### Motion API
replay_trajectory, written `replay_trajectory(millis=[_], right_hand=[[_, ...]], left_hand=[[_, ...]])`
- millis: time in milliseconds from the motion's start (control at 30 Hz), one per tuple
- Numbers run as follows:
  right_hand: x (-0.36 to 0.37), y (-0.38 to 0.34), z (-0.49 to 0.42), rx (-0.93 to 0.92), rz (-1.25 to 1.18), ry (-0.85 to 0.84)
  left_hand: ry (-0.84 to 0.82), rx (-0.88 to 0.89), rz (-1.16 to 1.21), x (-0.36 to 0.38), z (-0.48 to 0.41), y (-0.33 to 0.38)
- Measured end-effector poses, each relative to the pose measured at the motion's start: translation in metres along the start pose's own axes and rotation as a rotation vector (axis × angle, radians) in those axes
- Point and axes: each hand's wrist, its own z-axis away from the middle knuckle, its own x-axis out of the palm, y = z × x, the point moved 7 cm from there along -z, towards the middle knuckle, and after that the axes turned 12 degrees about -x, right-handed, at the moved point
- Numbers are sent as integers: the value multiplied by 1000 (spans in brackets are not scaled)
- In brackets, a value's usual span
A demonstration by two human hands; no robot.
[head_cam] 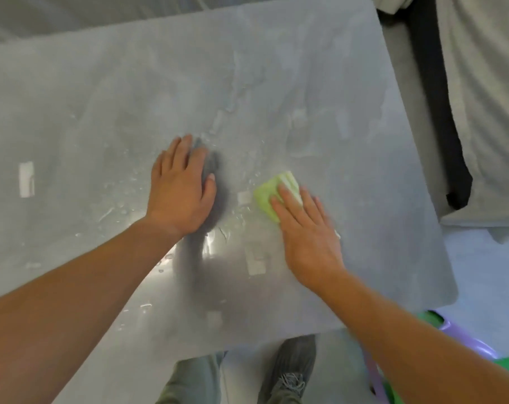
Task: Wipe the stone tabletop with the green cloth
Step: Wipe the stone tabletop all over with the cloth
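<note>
The grey stone tabletop fills most of the head view and carries water droplets and wet streaks around its middle. A folded light-green cloth lies flat on it, right of centre. My right hand presses down on the cloth with its fingers spread over the near half, so only the far part of the cloth shows. My left hand rests palm down on the bare stone to the left of the cloth, fingers together, holding nothing.
The table's right edge and rounded near corner lie close to my right arm. Grey upholstered furniture stands beyond that edge. A purple and green plastic object sits on the floor at lower right. My shoe shows below the near edge.
</note>
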Motion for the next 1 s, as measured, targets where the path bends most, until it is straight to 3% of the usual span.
replay_trajectory(millis=[133,333,500,567,700,767,900,933,1000], right_hand=[[-22,36,-87,326,-110,118],[-47,72,-229,429,-101,182],[-66,104,-319,502,-1,167],[-58,89,-335,436,72,144],[-38,56,-326,68,99,-14],[-51,84,-327,120,76,-24],[-75,113,-340,441,9,167],[-69,98,-345,402,50,150],[-47,59,-350,138,88,61]], left_hand=[[12,1,5,-19,-57,-21],[-19,8,-78,-31,-167,-44],[-34,-31,-138,-20,-192,-59],[-28,-28,-155,-20,-194,-61],[-45,-22,-142,-24,-193,-58],[-53,-16,-143,-25,-192,-59],[-61,-11,-156,-25,-194,-60],[-67,-8,-163,-26,-194,-60],[-75,-6,-175,-26,-193,-59]])
